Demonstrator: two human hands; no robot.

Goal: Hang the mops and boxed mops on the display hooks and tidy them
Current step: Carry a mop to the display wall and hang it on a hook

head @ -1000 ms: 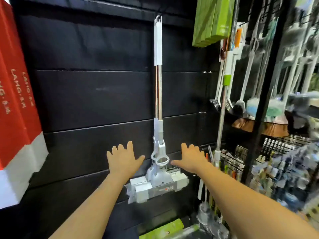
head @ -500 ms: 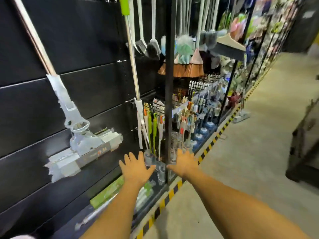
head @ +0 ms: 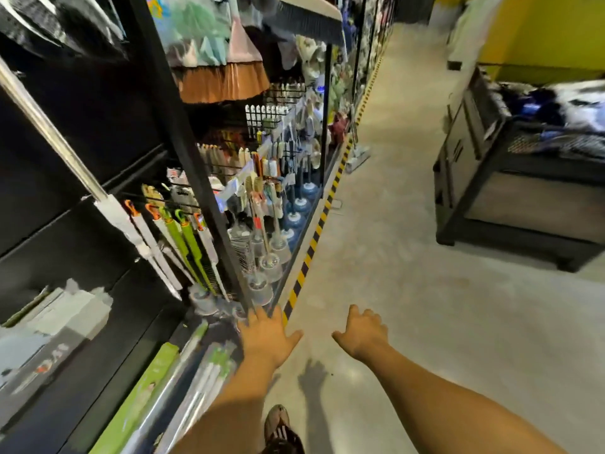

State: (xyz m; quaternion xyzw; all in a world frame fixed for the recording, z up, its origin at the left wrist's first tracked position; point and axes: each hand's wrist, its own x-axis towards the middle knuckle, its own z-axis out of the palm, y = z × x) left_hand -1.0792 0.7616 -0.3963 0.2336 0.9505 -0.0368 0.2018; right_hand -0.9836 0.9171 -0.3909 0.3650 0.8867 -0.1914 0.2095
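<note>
Both empty: left hand (head: 266, 339) and right hand (head: 361, 332), lower centre, each grip released. A mop (head: 49, 132) hangs at frame left and a green boxed mop (head: 140, 396) lies lower left. Likely between hangings. Next: grasp one, find a free hook.

The grey concrete floor (head: 409, 257) carries a dark metal display stand (head: 465, 165); long green boxes (head: 137, 398) lie on the black bottom shelf (head: 104, 368).

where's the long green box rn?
Head view, lower left: the green box lies flat on the black base shelf, beside clear-wrapped mops and just left of the empty left hand.
</note>
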